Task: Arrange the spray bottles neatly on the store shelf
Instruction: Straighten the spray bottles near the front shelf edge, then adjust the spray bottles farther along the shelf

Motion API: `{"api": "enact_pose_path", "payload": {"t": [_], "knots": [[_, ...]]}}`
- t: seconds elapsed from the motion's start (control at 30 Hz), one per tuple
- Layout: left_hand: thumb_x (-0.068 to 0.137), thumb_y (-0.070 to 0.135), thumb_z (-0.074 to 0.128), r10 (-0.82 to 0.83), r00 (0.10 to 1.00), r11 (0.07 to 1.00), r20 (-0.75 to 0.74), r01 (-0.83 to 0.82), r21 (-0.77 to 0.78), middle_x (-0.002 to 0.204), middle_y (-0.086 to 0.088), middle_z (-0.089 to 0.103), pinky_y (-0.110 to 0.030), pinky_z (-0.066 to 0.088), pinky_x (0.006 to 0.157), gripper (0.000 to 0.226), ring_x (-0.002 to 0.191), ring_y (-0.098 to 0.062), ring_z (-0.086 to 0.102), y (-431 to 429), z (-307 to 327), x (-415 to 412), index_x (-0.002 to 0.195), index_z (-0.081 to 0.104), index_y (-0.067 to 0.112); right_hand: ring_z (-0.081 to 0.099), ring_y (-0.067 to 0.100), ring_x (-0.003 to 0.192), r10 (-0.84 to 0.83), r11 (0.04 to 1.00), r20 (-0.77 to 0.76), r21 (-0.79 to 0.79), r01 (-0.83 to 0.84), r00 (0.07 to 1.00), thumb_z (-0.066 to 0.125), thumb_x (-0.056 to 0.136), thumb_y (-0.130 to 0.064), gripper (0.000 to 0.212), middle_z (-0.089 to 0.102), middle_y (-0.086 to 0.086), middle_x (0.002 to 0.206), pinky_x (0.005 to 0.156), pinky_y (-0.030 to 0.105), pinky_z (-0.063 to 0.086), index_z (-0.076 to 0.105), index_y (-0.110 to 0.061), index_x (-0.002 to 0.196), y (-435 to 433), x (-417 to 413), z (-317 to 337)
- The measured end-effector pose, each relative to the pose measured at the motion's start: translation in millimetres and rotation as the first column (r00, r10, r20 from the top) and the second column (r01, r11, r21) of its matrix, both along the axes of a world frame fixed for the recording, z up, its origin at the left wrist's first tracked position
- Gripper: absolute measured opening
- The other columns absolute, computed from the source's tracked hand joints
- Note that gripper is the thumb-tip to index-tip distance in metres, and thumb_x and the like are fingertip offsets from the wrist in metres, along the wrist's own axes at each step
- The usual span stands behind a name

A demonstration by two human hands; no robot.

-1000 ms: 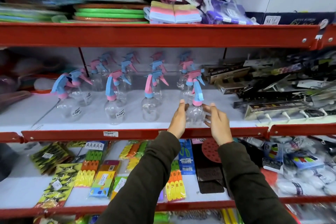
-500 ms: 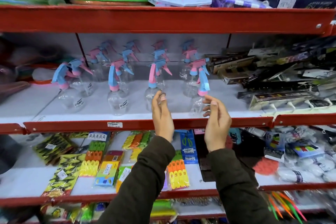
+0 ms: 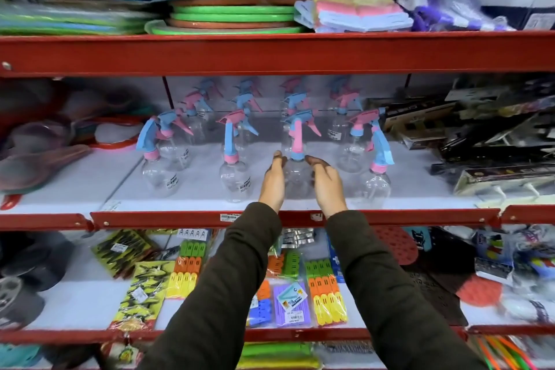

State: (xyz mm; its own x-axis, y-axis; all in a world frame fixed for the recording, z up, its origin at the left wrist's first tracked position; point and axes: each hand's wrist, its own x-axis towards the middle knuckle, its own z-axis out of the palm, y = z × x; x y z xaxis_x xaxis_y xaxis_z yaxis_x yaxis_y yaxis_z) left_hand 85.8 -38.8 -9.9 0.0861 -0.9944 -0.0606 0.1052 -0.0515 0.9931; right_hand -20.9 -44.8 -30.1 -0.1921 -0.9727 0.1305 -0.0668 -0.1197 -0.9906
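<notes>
Several clear spray bottles with pink and blue trigger heads stand in rows on the white middle shelf [image 3: 186,189]. My left hand [image 3: 272,182] and my right hand [image 3: 328,185] press against both sides of one front-row spray bottle [image 3: 297,173], which stands upright on the shelf with its pink trigger stem rising between my fingertips. Other front-row bottles stand to its left [image 3: 235,179], far left [image 3: 159,173] and right [image 3: 376,186]. More bottles line up behind, partly hidden.
A red shelf rail [image 3: 390,217] runs along the front edge. Black packaged goods [image 3: 486,141] crowd the right of the shelf, pink scoops [image 3: 36,165] the left. Stacked round trays [image 3: 231,18] sit above. Clothespin packs [image 3: 326,291] lie on the shelf below.
Both hands have left the rightmost front bottle and shifted left; they now close around the neighbouring front-row bottle. The view has also moved closer to the shelf.
</notes>
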Motion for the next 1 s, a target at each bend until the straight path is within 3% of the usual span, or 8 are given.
{"api": "enact_pose_path", "payload": {"t": [0.13, 0.27, 0.37, 0.53, 0.6, 0.7, 0.8, 1.0], "knots": [[0.1, 0.05, 0.026, -0.089, 0.996, 0.996, -0.015, 0.089, 0.006, 0.1, 0.011, 0.067, -0.011, 0.047, 0.068, 0.04, 0.083, 0.007, 0.064, 16.2, -4.0, 6.2, 0.101, 0.061, 0.031, 0.061, 0.025, 0.122, -0.002, 1.0, 0.002, -0.02, 0.002, 1.0, 0.041, 0.099, -0.016, 0.031, 0.069, 0.005, 0.124, 0.111, 0.049, 0.045, 0.067, -0.022, 0.115, 12.9, -9.4, -5.9], [0.099, 0.05, 0.026, -0.168, 0.986, 0.986, -0.02, 0.168, -0.006, 0.092, 0.022, 0.065, -0.003, 0.046, 0.06, 0.039, 0.073, 0.018, 0.064, 29.6, -8.5, 12.5, 0.099, 0.061, 0.033, 0.061, 0.022, 0.124, 0.001, 0.998, -0.022, -0.062, -0.003, 1.0, 0.041, 0.099, -0.017, 0.03, 0.069, 0.001, 0.124, 0.112, 0.048, 0.044, 0.067, -0.031, 0.107, 27.1, -11.5, -11.0], [0.099, 0.05, 0.026, -0.179, 0.984, 0.984, -0.001, 0.179, -0.004, 0.093, 0.022, 0.063, -0.011, 0.045, 0.075, 0.038, 0.077, 0.017, 0.061, 33.3, -8.3, 15.3, 0.096, 0.061, 0.034, 0.061, 0.019, 0.123, -0.006, 0.997, -0.032, -0.071, 0.004, 0.999, 0.042, 0.099, -0.017, 0.032, 0.069, -0.003, 0.119, 0.113, 0.045, 0.045, 0.067, -0.036, 0.1, 35.8, -8.7, -9.5], [0.098, 0.048, 0.032, -0.173, 0.985, 0.985, 0.024, 0.173, -0.011, 0.115, 0.02, 0.063, -0.03, 0.035, 0.101, 0.035, 0.103, 0.005, 0.053, 41.4, -6.6, 17.9, 0.107, 0.063, 0.034, 0.055, 0.014, 0.128, -0.015, 0.998, -0.06, -0.054, 0.011, 0.998, 0.042, 0.099, -0.016, 0.034, 0.063, -0.004, 0.129, 0.107, 0.027, 0.043, 0.064, -0.023, 0.124, 46.2, -3.8, -5.4], [0.098, 0.046, 0.035, -0.116, 0.993, 0.992, 0.02, 0.117, -0.044, 0.14, 0.005, 0.052, -0.033, 0.03, 0.114, 0.042, 0.125, -0.006, 0.045, 48.8, -6.9, 19.7, 0.131, 0.054, 0.027, 0.054, 0.002, 0.121, -0.084, 0.993, -0.051, -0.093, 0.079, 0.995, 0.043, 0.098, -0.016, 0.038, 0.058, -0.005, 0.136, 0.095, 0.011, 0.038, 0.059, -0.023, 0.132, 54.8, 0.5, -4.5], [0.098, 0.038, 0.04, 0.024, 0.999, 0.993, -0.039, -0.028, -0.114, 0.14, 0.006, 0.05, -0.043, 0.032, 0.118, 0.033, 0.134, -0.016, 0.044, 57.9, -11.3, 28.1, 0.125, 0.054, 0.027, 0.054, -0.012, 0.105, -0.251, 0.941, -0.004, -0.233, 0.243, 0.968, 0.048, 0.095, -0.015, 0.034, 0.06, -0.004, 0.13, 0.085, 0.006, 0.04, 0.062, -0.022, 0.126, 74.3, 16.7, -6.9], [0.099, 0.033, 0.042, 0.153, 0.978, 0.966, -0.14, -0.178, -0.188, 0.139, -0.001, 0.056, -0.046, 0.037, 0.114, 0.035, 0.131, -0.02, 0.05, 68.1, -16.7, 39.8, 0.125, 0.059, 0.019, 0.059, -0.006, 0.099, -0.274, 0.908, 0.026, -0.323, 0.267, 0.961, 0.05, 0.092, -0.021, 0.027, 0.063, -0.002, 0.117, 0.078, 0.007, 0.043, 0.065, -0.024, 0.114, 89.9, 48.4, -15.3], [0.1, 0.036, 0.039, 0.379, 0.917, 0.886, -0.126, -0.399, -0.237, 0.138, 0.003, 0.043, -0.027, 0.03, 0.11, 0.04, 0.134, -0.014, 0.041, 52.5, -21.7, 87.0, 0.135, 0.051, 0.021, 0.058, 0.012, 0.123, -0.038, 0.978, -0.019, -0.205, 0.034, 0.999, 0.047, 0.099, -0.023, 0.031, 0.062, 0.002, 0.132, 0.102, 0.025, 0.046, 0.062, -0.02, 0.125, 64.9, 110.6, -20.9]]}}
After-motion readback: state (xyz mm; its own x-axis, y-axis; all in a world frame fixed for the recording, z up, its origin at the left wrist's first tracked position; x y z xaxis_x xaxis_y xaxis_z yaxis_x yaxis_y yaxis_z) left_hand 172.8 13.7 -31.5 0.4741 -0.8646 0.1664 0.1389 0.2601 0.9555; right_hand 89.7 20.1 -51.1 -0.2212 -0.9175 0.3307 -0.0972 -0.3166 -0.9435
